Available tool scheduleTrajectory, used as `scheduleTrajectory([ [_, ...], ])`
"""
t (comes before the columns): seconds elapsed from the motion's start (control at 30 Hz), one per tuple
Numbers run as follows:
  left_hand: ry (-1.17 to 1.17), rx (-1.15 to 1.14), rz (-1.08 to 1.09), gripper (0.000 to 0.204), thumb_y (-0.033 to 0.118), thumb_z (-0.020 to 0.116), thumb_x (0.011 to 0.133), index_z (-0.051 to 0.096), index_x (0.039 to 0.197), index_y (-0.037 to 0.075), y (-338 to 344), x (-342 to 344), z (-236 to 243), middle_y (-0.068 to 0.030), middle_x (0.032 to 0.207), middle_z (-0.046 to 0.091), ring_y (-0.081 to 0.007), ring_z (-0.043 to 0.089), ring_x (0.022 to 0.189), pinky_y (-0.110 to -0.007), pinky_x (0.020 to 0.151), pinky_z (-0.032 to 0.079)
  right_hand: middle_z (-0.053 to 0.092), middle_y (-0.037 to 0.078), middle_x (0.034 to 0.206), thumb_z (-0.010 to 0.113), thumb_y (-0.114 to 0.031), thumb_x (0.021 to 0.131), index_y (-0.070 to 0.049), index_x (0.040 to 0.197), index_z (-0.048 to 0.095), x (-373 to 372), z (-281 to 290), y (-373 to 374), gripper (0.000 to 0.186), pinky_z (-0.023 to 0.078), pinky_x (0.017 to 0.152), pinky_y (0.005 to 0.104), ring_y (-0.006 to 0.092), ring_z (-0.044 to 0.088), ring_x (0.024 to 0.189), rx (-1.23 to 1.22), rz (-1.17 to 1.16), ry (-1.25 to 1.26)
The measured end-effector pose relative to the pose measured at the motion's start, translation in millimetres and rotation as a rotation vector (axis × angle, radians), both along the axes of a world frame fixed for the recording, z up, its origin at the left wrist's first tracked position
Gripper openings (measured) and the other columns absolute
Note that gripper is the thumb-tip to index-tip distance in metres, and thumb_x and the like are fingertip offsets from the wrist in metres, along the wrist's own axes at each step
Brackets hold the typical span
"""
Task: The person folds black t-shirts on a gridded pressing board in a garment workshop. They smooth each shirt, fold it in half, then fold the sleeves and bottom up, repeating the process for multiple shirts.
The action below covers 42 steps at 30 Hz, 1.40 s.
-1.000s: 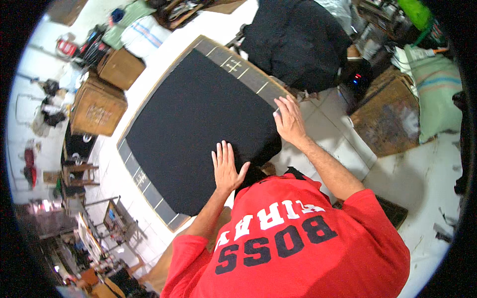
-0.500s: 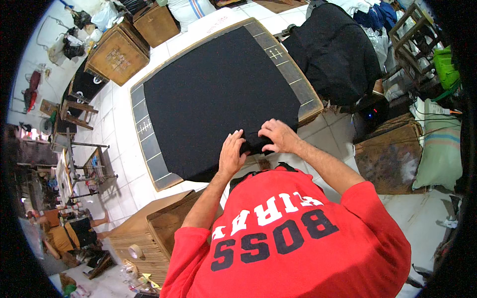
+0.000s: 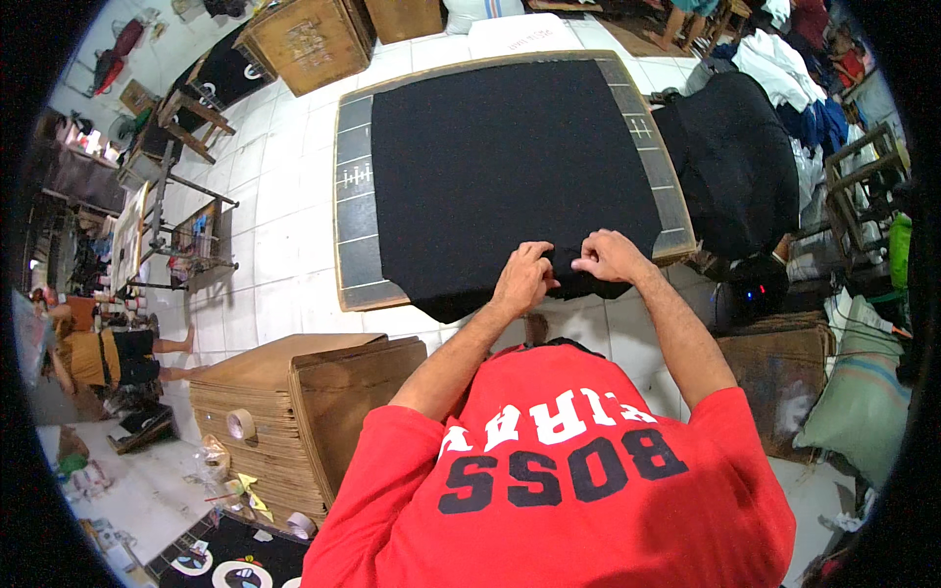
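Note:
A wide black cloth (image 3: 500, 167) lies spread over a dark board (image 3: 355, 218) with a wooden rim and white marks down both sides. Its near edge hangs past the board toward me. At that edge my left hand (image 3: 527, 277) is closed, with thumb and fingers pinching the fabric. A short way to its right, my right hand (image 3: 615, 259) also grips the cloth with bent fingers. Between the two hands the fabric is bunched in small folds. The fingertips are partly hidden in the black material.
Stacked brown boards (image 3: 260, 421) stand at my left, with a tape roll (image 3: 240, 424) against them. A heap of black cloth (image 3: 735, 162) sits beyond the board's right side. A pale sack (image 3: 853, 412) leans at the right. A person (image 3: 103, 358) sits far left.
My view has turned, so the board appears farther right and straighter. My fingers, looser before, are now closed on the cloth's near edge, and the fabric there is more gathered.

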<state>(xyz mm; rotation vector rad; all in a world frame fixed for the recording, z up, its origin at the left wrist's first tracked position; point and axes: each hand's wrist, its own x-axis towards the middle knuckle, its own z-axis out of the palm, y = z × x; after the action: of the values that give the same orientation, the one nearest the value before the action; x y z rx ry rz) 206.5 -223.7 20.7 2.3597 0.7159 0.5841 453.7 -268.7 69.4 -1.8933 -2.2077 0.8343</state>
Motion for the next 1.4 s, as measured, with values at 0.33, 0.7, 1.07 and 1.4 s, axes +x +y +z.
scheduleTrajectory([
  [0.33, 0.498, 0.18, 0.777, 0.084, 0.052, 0.055, 0.1, 0.034, 0.156, -0.008, 38.6, -151.5, -2.0, -0.0281, 0.166, 0.026, -0.0438, 0.018, 0.156, -0.057, 0.127, 0.013, 0.018, 0.025, 0.169, 0.055, -0.06, 0.1, -0.009, 0.163, 0.027, -40.9, -34.0, -20.2, 0.086, 0.014, 0.126, 0.058, 0.0426, 0.014, 0.157, 0.248, -0.205, -0.406],
  [0.7, 0.401, 0.239, 0.627, 0.082, 0.048, 0.06, 0.097, 0.038, 0.154, -0.008, 25.7, -105.8, 12.3, -0.0312, 0.164, 0.027, -0.0444, 0.02, 0.155, -0.062, 0.125, 0.012, 0.031, 0.032, 0.161, 0.058, -0.052, 0.1, 0.01, 0.154, 0.033, -77.4, -23.7, 85.9, 0.086, 0.016, 0.127, 0.0559, 0.0442, 0.024, 0.154, 0.361, -0.181, -0.241],
  [1.07, 0.582, -0.065, 0.714, 0.086, 0.055, 0.061, 0.096, 0.036, 0.158, 0.001, 34.7, -79.2, 23.7, -0.0261, 0.168, 0.023, -0.0422, 0.018, 0.157, -0.061, 0.125, 0.011, 0.034, 0.027, 0.163, 0.053, -0.051, 0.102, 0.001, 0.154, 0.042, 13.3, -61.6, 439.3, 0.074, 0.019, 0.125, 0.0575, 0.0442, 0.026, 0.153, 0.459, -0.275, -0.248],
  [1.4, 0.531, -0.239, 0.925, 0.082, 0.048, 0.063, 0.097, 0.036, 0.158, 0.001, 12.2, -51.3, 20.5, -0.0271, 0.168, 0.021, -0.0456, 0.016, 0.157, -0.064, 0.124, 0.012, 0.052, 0.033, 0.146, 0.016, -0.076, 0.1, 0.005, 0.137, 0.061, 14.4, -69.5, 616.4, 0.1, 0.037, 0.118, 0.0508, 0.0455, 0.051, 0.138, -0.207, -0.017, -0.202],
])
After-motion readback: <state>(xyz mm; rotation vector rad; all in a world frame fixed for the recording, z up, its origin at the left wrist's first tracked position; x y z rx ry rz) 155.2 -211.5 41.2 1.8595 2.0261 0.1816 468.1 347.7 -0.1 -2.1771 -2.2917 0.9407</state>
